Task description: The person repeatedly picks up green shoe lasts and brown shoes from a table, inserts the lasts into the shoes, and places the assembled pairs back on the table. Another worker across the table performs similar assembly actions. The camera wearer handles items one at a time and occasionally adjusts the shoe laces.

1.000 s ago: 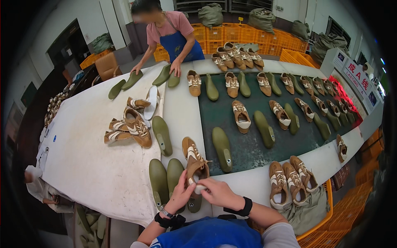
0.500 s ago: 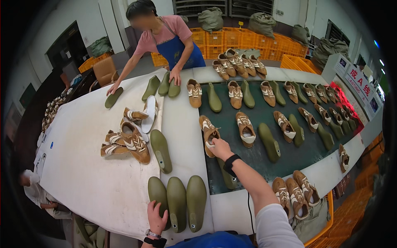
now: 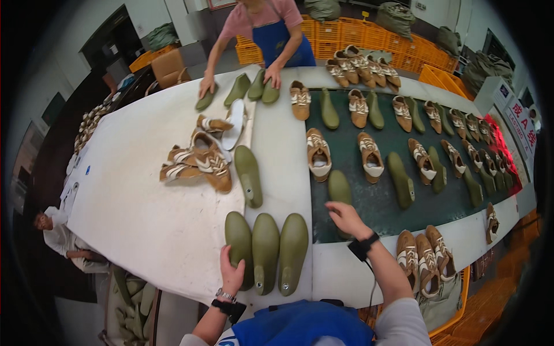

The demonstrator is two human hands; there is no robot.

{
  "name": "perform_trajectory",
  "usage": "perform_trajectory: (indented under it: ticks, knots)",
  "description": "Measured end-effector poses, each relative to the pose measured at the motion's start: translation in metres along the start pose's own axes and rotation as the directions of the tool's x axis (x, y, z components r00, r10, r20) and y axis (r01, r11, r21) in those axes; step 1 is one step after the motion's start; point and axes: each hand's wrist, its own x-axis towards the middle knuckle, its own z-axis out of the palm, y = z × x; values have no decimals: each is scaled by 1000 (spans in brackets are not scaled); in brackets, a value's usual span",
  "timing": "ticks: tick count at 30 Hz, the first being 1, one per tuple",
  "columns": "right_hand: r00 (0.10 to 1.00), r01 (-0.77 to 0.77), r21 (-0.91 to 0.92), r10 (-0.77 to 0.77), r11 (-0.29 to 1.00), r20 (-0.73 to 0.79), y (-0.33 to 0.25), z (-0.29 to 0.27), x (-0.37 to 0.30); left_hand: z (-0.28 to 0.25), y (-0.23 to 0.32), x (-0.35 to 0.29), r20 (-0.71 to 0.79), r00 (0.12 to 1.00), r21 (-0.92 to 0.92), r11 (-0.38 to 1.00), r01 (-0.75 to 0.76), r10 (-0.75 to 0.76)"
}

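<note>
Three green shoe lasts stand in a row near the front of the white table: a left one (image 3: pixel 238 230), a middle one (image 3: pixel 265 242) and a right one (image 3: pixel 294 245). My left hand (image 3: pixel 232 271) is at the left last, fingers and thumb apart against its lower part. Over the dark green mat (image 3: pixel 369 216), my right hand (image 3: pixel 349 221) is open and empty, at another green last (image 3: pixel 339 187) that it partly hides. Just beyond that last lies a brown sneaker with white stripes (image 3: pixel 318 154). One more last (image 3: pixel 248 176) lies farther up the table.
A pile of brown uppers (image 3: pixel 202 164) and white insoles (image 3: pixel 234 124) lies left of centre. Across the table, a person in a blue apron (image 3: pixel 277 43) handles green lasts. Sneakers and lasts line the mat; more sneakers (image 3: pixel 427 259) lie at front right. Orange crates (image 3: pixel 340 34) stand behind.
My right hand has let go of the brown sneaker and drawn back to the last nearer me. My left hand stays by its last. The person opposite has brought a last closer to the others.
</note>
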Motion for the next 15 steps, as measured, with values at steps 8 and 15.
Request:
perform_trajectory:
  ticks: [8,15]
  knots:
    - [850,-384,-393,153,836,-505,-23,-94,-228,5,-22,5,104,985,-231,960,157,-136]
    - [715,-694,-479,437,537,-545,0,-99,-316,11,-14,11,111,980,-188,964,186,-167]
